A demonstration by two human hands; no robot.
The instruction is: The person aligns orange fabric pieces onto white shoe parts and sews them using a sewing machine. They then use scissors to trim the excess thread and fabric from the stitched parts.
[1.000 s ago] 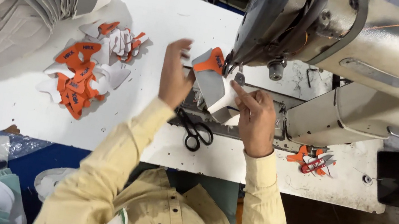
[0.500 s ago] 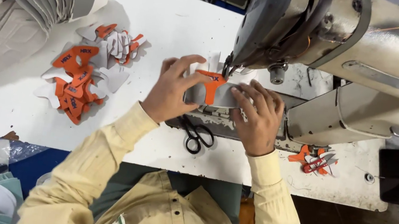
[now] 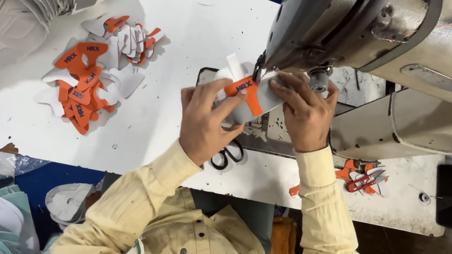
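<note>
Under the head of the sewing machine (image 3: 408, 47), near the middle of the desk (image 3: 194, 25), a white and orange cut piece (image 3: 250, 91) lies at the needle. Both hands hold it. The left hand (image 3: 206, 121) has its grip clamped on the near left part of the piece, thumb on top and fingers spread along its edge. The right hand (image 3: 304, 112) has its grip closed on the right part of the piece, just beside the presser foot. Black scissors (image 3: 229, 154) lie on the desk near the front edge, partly hidden by the left hand. A pile of orange and white cut pieces (image 3: 87, 87) lies well apart toward the left edge. Red thread snips (image 3: 365, 180) lie by the front right corner, on some orange scraps.
</note>
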